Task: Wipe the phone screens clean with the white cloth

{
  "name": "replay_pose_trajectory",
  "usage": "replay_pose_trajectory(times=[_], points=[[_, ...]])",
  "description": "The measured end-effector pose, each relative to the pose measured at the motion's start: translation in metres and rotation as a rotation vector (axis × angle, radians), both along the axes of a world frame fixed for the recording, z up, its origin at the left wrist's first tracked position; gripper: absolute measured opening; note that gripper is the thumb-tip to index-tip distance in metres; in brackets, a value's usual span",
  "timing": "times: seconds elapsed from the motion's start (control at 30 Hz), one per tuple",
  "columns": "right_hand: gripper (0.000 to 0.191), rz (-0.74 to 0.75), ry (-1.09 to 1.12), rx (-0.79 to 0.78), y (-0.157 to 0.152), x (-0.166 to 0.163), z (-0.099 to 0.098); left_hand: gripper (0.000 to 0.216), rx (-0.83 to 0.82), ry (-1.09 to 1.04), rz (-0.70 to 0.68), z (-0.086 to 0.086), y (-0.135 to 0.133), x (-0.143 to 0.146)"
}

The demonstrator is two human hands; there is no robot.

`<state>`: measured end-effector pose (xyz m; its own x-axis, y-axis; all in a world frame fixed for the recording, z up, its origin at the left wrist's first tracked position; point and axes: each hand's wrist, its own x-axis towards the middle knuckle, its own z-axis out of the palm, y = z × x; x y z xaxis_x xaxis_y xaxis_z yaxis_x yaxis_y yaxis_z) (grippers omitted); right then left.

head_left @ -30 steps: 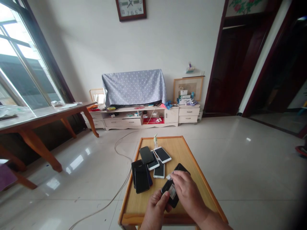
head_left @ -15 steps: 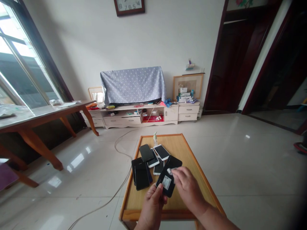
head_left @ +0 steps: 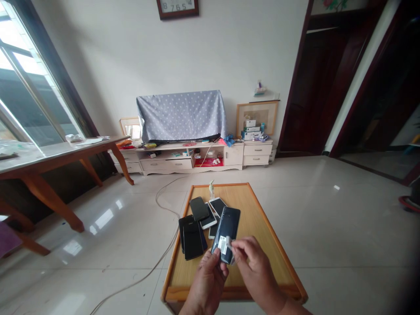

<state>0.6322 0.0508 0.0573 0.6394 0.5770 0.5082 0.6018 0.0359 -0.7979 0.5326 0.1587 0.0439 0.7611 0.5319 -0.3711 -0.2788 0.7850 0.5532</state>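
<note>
My left hand [head_left: 208, 271] grips the lower end of a dark smartphone [head_left: 229, 223], tilted with its glossy back towards me. A white label [head_left: 223, 244] is stuck on the lower part of that back. Between the pinched fingers of my right hand [head_left: 254, 262] is a small crumpled white tissue [head_left: 229, 242], at the label's right edge; its exact material is hard to make out. Beyond and to the left, several phones lie overlapping on the table, among them a black phone [head_left: 193, 243], a dark grey phone [head_left: 198, 209] and a white-framed phone [head_left: 208, 218].
The low wooden table [head_left: 262, 245] has a raised orange-brown rim. A pump bottle [head_left: 211, 190] stands at its far end. A pale cable [head_left: 147, 273] runs over the tiled floor on the left. A long cabinet [head_left: 170, 165] with a cloth-covered object [head_left: 182, 116] lines the wall.
The phone in my left hand has tilted more upright, so its back catches the light. My right hand has moved down and left with the tissue, from mid-phone to the label.
</note>
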Motion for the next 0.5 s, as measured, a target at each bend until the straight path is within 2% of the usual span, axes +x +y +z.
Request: replay_pose_trajectory(times=[0.13,0.27,0.37,0.5], points=[[0.021,-0.135,0.25,0.138,-0.002,0.041,0.017,0.033,0.095,0.012,-0.106,-0.007,-0.007,-0.001],[0.033,-0.141,0.516,0.217,-0.009,0.064,0.016,0.03,0.286,0.023,-0.206,-0.014,-0.011,-0.001],[0.038,-0.132,0.653,0.217,-0.014,0.071,0.008,0.029,0.573,0.066,-0.258,-0.014,-0.01,-0.001],[0.037,-0.088,0.84,0.258,-0.018,0.078,0.002,0.026,1.11,0.23,-0.161,-0.018,-0.009,-0.002]])
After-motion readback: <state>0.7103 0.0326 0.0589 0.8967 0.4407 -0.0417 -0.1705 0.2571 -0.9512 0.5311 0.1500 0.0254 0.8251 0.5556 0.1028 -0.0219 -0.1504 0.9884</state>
